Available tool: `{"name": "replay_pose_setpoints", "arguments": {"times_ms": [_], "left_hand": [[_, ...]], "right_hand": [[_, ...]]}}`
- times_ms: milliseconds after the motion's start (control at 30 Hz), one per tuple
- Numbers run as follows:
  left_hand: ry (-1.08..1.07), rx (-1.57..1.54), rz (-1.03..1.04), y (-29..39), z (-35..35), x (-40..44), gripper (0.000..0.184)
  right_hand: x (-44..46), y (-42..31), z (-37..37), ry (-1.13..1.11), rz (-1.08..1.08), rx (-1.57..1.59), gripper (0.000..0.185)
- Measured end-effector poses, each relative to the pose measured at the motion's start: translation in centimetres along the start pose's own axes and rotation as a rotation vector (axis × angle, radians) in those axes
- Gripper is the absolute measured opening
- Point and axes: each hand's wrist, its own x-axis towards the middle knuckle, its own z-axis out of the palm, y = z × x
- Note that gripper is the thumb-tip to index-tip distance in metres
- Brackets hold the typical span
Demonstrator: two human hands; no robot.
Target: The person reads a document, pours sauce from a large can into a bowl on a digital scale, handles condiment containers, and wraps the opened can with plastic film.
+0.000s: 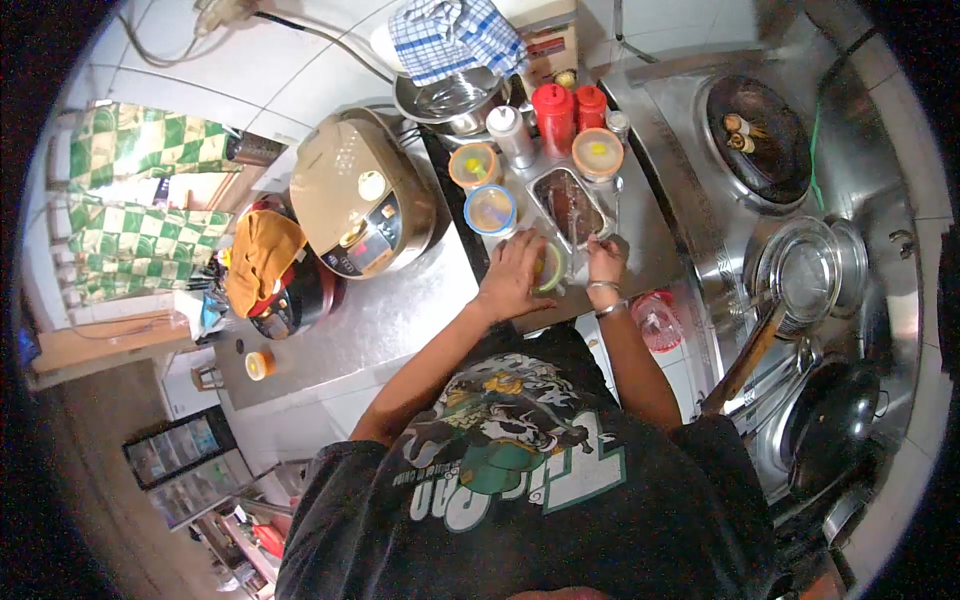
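Observation:
My left hand (512,278) curves around the left side of a small round container with a light green rim (549,268), its thumb on the near side and fingers on the far side. My right hand (607,264) is closed at the near edge of a rectangular metal tray (545,194) with dark brown contents (572,208). What its fingers pinch, if anything, is too small to make out. Just beyond my left hand sits a blue-rimmed round container (490,209). Two orange-rimmed containers (474,166) with yellow centres flank the tray's far end.
Red squeeze bottles (553,118) and a clear one (510,138) stand behind the containers. A beige rice cooker (362,195) is on the left. To the right are a dark wok (757,140), a strainer (808,275) with a wooden handle, and a red plastic basket (657,322) lower down.

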Motion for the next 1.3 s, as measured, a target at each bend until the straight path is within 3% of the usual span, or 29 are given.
{"name": "replay_pose_setpoints", "arguments": {"times_ms": [33, 133, 200, 300, 400, 667, 933, 967, 1000, 1167, 1267, 1300], "left_hand": [[-0.025, 0.06, -0.009, -0.1, 0.6, 0.0, 0.108], [-0.12, 0.111, -0.032, -0.8, 0.8, 0.5, 0.111], [-0.191, 0.103, -0.045, -1.0, 0.6, 0.4, 0.113], [-0.176, 0.265, -0.052, -0.9, 0.3, 0.6, 0.111], [-0.096, 0.308, -0.018, -1.3, 0.2, 0.1, 0.111], [-0.07, 0.2, -0.047, -1.9, -0.3, 0.0, 0.104], [-0.17, 0.408, -0.088, -2.8, -0.1, 0.0, 0.103], [-0.167, 0.404, -0.097, -2.9, -0.1, -0.2, 0.103], [-0.152, 0.37, -0.081, -3.1, 0.0, -0.4, 0.104], [-0.068, 0.157, -0.128, -0.1, -2.8, -2.0, 0.103], [0.011, -0.106, -0.146, -0.3, -3.8, -7.1, 0.093], [-0.008, -0.248, -0.139, -1.4, -3.5, -9.8, 0.088]], "right_hand": [[2.3, 3.3, 0.8, -0.024, 0.018, -0.049, 0.027], [0.1, -1.3, 2.1, 0.048, 0.089, -0.147, 0.028], [1.9, 1.2, 2.8, -0.002, 0.041, -0.17, 0.029], [0.0, -2.9, 3.0, -0.028, 0.046, 0.101, 0.031], [3.6, 1.5, 3.7, -0.039, 0.091, 0.074, 0.029], [2.0, -0.5, 4.4, -0.019, 0.15, 0.248, 0.027], [2.9, -0.3, 2.7, -0.155, 0.07, 0.18, 0.035], [2.7, -0.7, 2.2, -0.19, 0.099, 0.33, 0.036], [2.5, -1.2, 1.8, -0.223, 0.128, 0.481, 0.036], [2.5, -2.4, 1.7, -0.34, 0.207, 0.415, 0.035], [2.8, -0.5, 1.6, -0.5, 0.227, 0.615, 0.038], [1.3, -2.1, 0.8, -0.391, 0.224, 0.546, 0.039]]}}
